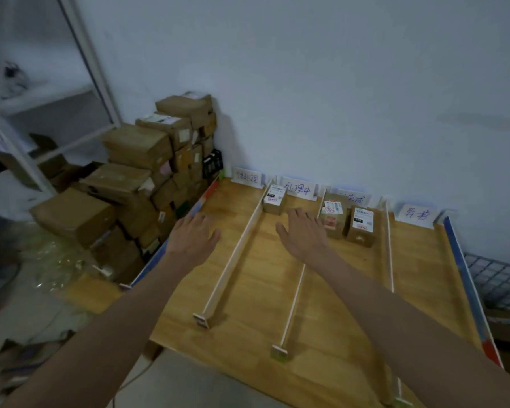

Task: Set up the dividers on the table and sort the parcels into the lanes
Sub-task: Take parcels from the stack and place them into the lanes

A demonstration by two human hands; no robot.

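Wooden table against white wall

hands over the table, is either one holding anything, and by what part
Nothing is held. The left hand and right hand are both spread open above the wooden table, with no parcel or divider in them.

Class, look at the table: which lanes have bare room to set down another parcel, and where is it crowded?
Bare: the left lane, between the table edge and the first divider, and the right lane, past the third divider. The near halves of both middle lanes are bare too. Crowded: the far end of the third lane, holding two parcels.
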